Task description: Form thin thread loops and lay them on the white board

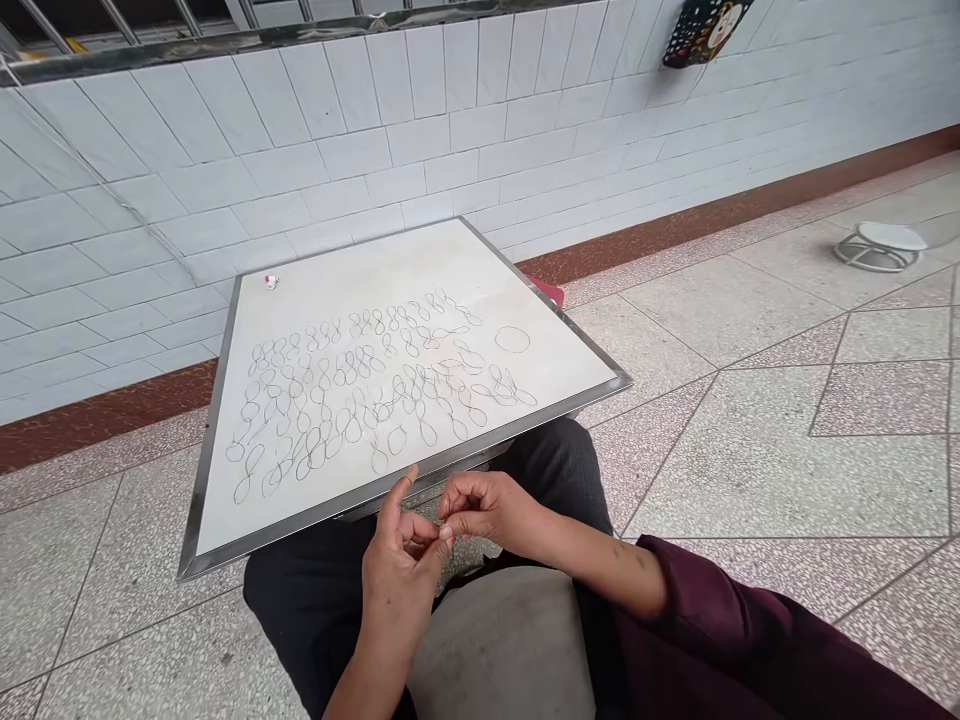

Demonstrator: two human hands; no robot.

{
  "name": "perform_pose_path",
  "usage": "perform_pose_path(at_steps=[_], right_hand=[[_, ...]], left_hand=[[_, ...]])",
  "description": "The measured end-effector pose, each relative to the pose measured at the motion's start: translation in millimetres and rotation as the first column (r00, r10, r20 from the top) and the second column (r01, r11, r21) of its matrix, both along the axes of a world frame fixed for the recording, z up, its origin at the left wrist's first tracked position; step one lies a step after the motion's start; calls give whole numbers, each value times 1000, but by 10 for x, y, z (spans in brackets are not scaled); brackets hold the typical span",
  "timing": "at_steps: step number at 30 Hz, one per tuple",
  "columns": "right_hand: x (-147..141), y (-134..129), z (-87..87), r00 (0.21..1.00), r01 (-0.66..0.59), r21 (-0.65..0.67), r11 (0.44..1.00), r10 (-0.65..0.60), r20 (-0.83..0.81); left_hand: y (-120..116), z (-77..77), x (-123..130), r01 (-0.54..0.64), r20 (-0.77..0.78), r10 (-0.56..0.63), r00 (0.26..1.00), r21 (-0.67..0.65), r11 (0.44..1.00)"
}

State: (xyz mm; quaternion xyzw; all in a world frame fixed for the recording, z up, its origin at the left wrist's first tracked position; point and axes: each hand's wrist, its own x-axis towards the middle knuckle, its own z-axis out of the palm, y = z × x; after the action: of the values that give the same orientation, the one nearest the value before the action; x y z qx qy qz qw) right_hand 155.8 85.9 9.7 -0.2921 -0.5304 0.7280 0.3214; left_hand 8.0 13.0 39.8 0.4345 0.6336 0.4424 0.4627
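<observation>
My left hand [401,560] and my right hand [487,510] meet over my lap, just in front of the table's near edge. Thumb and fingers of both are pinched together fingertip to fingertip, while the left index finger points up. Between them a thin dark strand shows faintly; most of it is hidden by the fingers. On the white tabletop [360,265] lie several rows of thin dark strand loops [349,365], many twisted into figure-eight shapes. Apart from the rows, one round loop [512,340] rests untwisted at the right.
A grey metal rim [300,522] edges the table, which stands near a white tiled wall [420,130]. A small red and white object [271,282] lies at its far left corner. On the floor at the right is a low white stool [881,245]. A dark patterned bag [705,30] hangs on the wall.
</observation>
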Motion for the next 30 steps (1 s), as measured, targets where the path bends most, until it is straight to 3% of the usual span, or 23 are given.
perform_pose_path(at_steps=[3, 7, 10, 14, 19, 23, 26, 30], right_hand=[[-59, -31, 1, 995, 72, 59, 996, -76, 58], [-169, -56, -63, 971, 197, 109, 974, -209, 116], [-195, -45, -131, 981, 163, 24, 986, -165, 103], [-167, -39, -154, 994, 53, -50, 997, -48, 98], [-187, -114, -95, 983, 112, 159, 981, -133, 130], [-229, -165, -107, 941, 164, 404, 900, -265, 208], [-249, -159, -180, 935, 166, 386, 907, -269, 230], [-243, -119, -278, 958, 158, 313, 936, -222, 181]], left_hand=[[6, -69, -7, -18, -39, 19, 999, 32, 999], [13, -158, 2, -113, -187, 131, 974, 104, 988], [-1, -188, -11, -138, -169, 155, 973, 107, 985], [-34, -193, -68, -79, 10, 78, 997, 50, 996], [-34, -176, -104, -37, 172, 31, 985, 32, 999], [-29, -206, -83, -66, 74, 63, 995, 34, 997], [-30, -268, -75, -98, -9, 98, 995, 58, 994], [-17, -342, -75, -93, 59, 90, 994, 51, 994]])
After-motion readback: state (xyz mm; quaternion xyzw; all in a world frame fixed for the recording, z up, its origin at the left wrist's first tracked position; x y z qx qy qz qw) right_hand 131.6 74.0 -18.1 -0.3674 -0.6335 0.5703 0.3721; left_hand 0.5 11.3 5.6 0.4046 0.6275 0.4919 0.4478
